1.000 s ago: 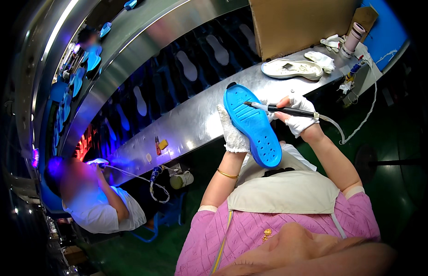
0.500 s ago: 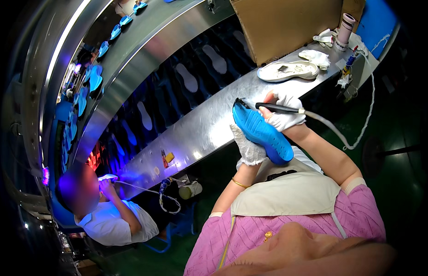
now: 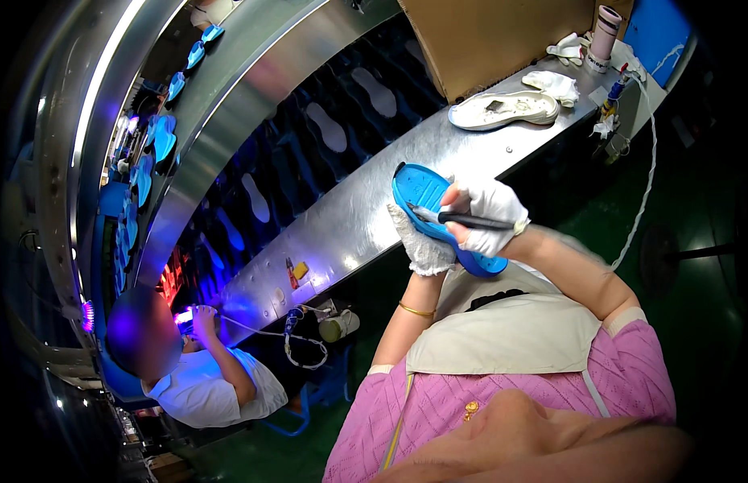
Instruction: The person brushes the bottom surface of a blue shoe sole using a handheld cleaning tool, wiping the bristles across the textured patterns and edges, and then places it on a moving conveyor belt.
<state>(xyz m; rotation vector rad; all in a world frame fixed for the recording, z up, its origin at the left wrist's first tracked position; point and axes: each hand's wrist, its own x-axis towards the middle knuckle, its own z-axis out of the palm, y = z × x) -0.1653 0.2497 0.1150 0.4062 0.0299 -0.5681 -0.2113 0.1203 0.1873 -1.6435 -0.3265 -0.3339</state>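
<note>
My left hand (image 3: 427, 248), in a white knitted glove, is closed around the near-left side of a blue shoe sole (image 3: 416, 183). The sole is tilted, so its hollow, ribbed inner face shows, with a black bit at its tip. In my right hand (image 3: 493, 203), gloved with bare fingertips, is a black-handled pen-like tool (image 3: 474, 221) with a cord at its rear. Its pale metal-looking tip lies over the middle of the sole; whether it touches, I cannot tell. My right fingers hide part of the sole's lower half.
Beyond my hands runs a metal bench (image 3: 342, 211) bearing a white sole (image 3: 482, 113), white gloves (image 3: 553, 84) and a pink bottle (image 3: 605, 36). A cardboard box (image 3: 494, 40) stands behind. Blue soles (image 3: 164, 137) line a curved belt at left. A co-worker (image 3: 217, 390) sits lower left.
The blue sole has turned and shifted slightly left, its inner face now more in sight. The tool's tip has gone from the black-tipped end to the sole's middle.
</note>
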